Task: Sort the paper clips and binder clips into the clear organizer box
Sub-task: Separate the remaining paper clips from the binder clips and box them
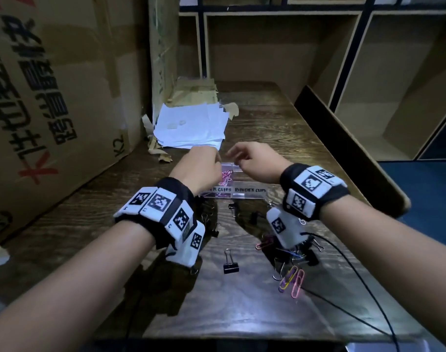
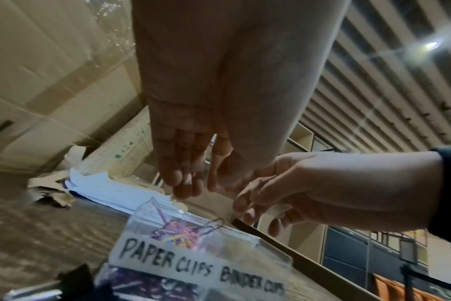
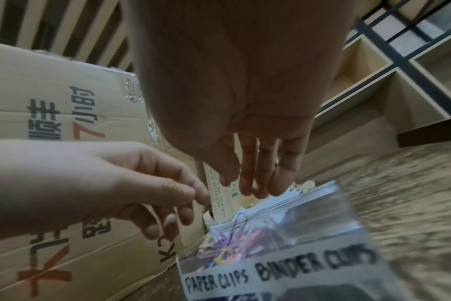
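Note:
The clear organizer box (image 1: 244, 196) (image 2: 193, 264) (image 3: 283, 272) stands mid-table with a label reading PAPER CLIPS and BINDER CLIPS. Coloured paper clips (image 1: 225, 179) (image 2: 178, 232) (image 3: 234, 242) lie in its left compartment; the right compartment looks bare. My left hand (image 1: 216, 160) (image 2: 191, 187) (image 3: 185, 207) hovers over the left compartment, fingers relaxed, nothing seen in them. My right hand (image 1: 233, 154) (image 2: 258, 213) (image 3: 247, 185) hangs beside it above the box, fingers loose and holding nothing. Loose on the table nearer me are a black binder clip (image 1: 230, 262), yellow and pink paper clips (image 1: 293, 279) and a mixed pile (image 1: 298, 250).
A big printed cardboard box (image 1: 51, 97) walls the left side. A stack of white paper (image 1: 191, 128) lies behind the organizer. A dark board (image 1: 343, 138) leans along the table's right edge, with open shelving (image 1: 369, 72) beyond. Black cables (image 1: 356, 275) trail from my right wrist.

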{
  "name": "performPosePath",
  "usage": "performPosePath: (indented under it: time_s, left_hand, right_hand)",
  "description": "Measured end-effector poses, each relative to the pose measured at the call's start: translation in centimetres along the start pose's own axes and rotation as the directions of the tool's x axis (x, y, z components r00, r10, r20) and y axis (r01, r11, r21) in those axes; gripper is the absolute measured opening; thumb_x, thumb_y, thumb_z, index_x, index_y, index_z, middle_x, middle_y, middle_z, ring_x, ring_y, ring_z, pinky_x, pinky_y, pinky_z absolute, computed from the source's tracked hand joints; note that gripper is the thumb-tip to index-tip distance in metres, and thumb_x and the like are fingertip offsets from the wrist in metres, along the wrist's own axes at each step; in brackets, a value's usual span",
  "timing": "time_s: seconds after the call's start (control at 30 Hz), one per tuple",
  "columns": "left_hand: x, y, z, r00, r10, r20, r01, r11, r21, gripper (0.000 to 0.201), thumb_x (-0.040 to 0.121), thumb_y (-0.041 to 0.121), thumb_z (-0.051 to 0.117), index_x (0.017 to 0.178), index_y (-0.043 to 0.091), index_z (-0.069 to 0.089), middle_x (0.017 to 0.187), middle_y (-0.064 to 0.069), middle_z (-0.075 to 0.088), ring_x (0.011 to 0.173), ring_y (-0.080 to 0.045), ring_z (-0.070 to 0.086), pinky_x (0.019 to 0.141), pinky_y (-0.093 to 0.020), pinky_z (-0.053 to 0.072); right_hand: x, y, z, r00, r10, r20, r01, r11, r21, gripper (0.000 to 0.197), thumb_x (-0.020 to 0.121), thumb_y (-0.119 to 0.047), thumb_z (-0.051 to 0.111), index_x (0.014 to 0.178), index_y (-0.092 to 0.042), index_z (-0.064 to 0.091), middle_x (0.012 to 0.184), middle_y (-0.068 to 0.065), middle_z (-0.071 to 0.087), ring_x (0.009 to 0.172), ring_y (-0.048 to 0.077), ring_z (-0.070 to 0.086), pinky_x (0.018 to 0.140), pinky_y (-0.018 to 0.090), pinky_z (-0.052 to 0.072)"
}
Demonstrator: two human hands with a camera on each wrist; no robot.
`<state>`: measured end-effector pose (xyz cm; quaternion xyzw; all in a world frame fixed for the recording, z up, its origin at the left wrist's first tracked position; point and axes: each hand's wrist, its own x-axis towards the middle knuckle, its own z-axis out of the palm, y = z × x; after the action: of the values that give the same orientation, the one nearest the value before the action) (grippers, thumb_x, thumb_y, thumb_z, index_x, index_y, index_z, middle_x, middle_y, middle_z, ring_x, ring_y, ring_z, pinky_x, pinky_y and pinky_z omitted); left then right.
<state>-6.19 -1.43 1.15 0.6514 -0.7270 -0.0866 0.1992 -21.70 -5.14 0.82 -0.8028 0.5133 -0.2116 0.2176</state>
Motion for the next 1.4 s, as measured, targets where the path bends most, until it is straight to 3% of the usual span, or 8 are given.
performPosePath:
  time_s: [0.17,0.27,0.43,0.57,0.73,1.07,1.27,1.4]
  left_hand:
    - [-2.9,3.9,1.6,0.926,0.276,0.258,-0.276,0.960,-0.038,0.016,0.091,0.021,0.060,0.092,0.017,0.075,0.089,0.002,0.074,0.079,-0.011,0.066,0.073,-0.028,0.055]
    - [-4.1,5.5,4.5,0.852,0.334,0.403,-0.351,0.936,-0.034,0.012,0.087,0.024,0.068,0.091,0.016,0.076,0.087,0.002,0.074,0.081,-0.014,0.068,0.076,-0.030,0.056]
    - [-4.8,5.8,7.6,0.817,0.396,0.419,-0.469,0.879,0.082,0.021,0.087,0.012,0.057,0.101,0.014,0.072,0.103,-0.010,0.069,0.099,-0.029,0.063,0.085,-0.037,0.052]
    - [-4.9,4.7,7.0,0.824,0.360,0.437,-0.465,0.872,0.157,0.014,0.084,0.013,0.059,0.089,0.016,0.071,0.094,-0.008,0.069,0.091,-0.030,0.065,0.078,-0.040,0.055]
    - [-5.1,2.3,5.7,0.865,0.307,0.397,-0.381,0.917,0.120,0.027,0.088,0.009,0.058,0.109,0.019,0.073,0.107,-0.005,0.072,0.101,-0.024,0.066,0.088,-0.036,0.054]
    - [-4.1,1.2,5.5,0.868,0.220,0.445,-0.304,0.944,0.126,0.012,0.086,0.008,0.068,0.095,0.016,0.072,0.082,0.003,0.061,0.080,-0.016,0.062,0.069,-0.024,0.046]
    - [-3.8,1.2,5.5,0.879,0.227,0.420,-0.280,0.958,0.069,0.018,0.097,0.010,0.050,0.103,0.012,0.066,0.109,-0.004,0.066,0.101,-0.021,0.062,0.085,-0.029,0.049]
    - [-4.0,1.6,5.4,0.877,0.221,0.426,-0.220,0.974,-0.050,0.022,0.097,0.005,0.037,0.105,0.006,0.057,0.103,-0.007,0.065,0.088,-0.025,0.067,0.079,-0.046,0.056]
  right_hand:
    - [-4.8,4.1,-3.2,0.981,0.158,0.112,-0.130,0.966,-0.221,0.005,0.082,-0.018,0.067,0.079,-0.021,0.070,0.068,-0.011,0.063,0.067,0.010,0.059,0.061,0.020,0.041]
    - [-7.2,6.6,-3.2,0.954,0.260,0.151,-0.207,0.933,-0.295,0.009,0.076,-0.027,0.076,0.079,-0.018,0.074,0.065,-0.011,0.065,0.063,0.007,0.060,0.063,0.020,0.042]
    - [-8.8,8.2,-1.6,0.953,0.279,0.120,-0.235,0.928,-0.290,0.015,0.075,-0.039,0.078,0.079,-0.027,0.071,0.070,-0.013,0.059,0.070,0.008,0.056,0.068,0.022,0.042]
    - [-8.7,7.6,-0.9,0.958,0.248,0.141,-0.200,0.936,-0.290,0.009,0.078,-0.032,0.075,0.087,-0.030,0.074,0.082,-0.008,0.063,0.078,0.010,0.058,0.070,0.020,0.042]
    - [-8.3,6.2,0.1,0.956,0.215,0.202,-0.160,0.953,-0.259,0.011,0.079,-0.026,0.073,0.088,-0.030,0.076,0.077,-0.015,0.059,0.079,0.010,0.058,0.073,0.022,0.046]
    - [-7.8,4.5,1.9,0.959,0.126,0.255,-0.056,0.963,-0.264,0.013,0.078,-0.028,0.077,0.083,-0.016,0.075,0.077,-0.004,0.069,0.072,0.009,0.060,0.065,0.021,0.044]
    - [-7.9,5.4,1.0,0.985,0.102,0.138,-0.072,0.975,-0.212,0.007,0.085,-0.021,0.070,0.090,-0.022,0.066,0.083,-0.006,0.065,0.080,0.013,0.061,0.069,0.023,0.045]
    - [-8.2,6.2,-0.5,0.980,0.169,0.102,-0.133,0.948,-0.289,0.013,0.082,-0.013,0.069,0.089,-0.022,0.065,0.086,-0.005,0.061,0.082,0.015,0.057,0.070,0.020,0.040]
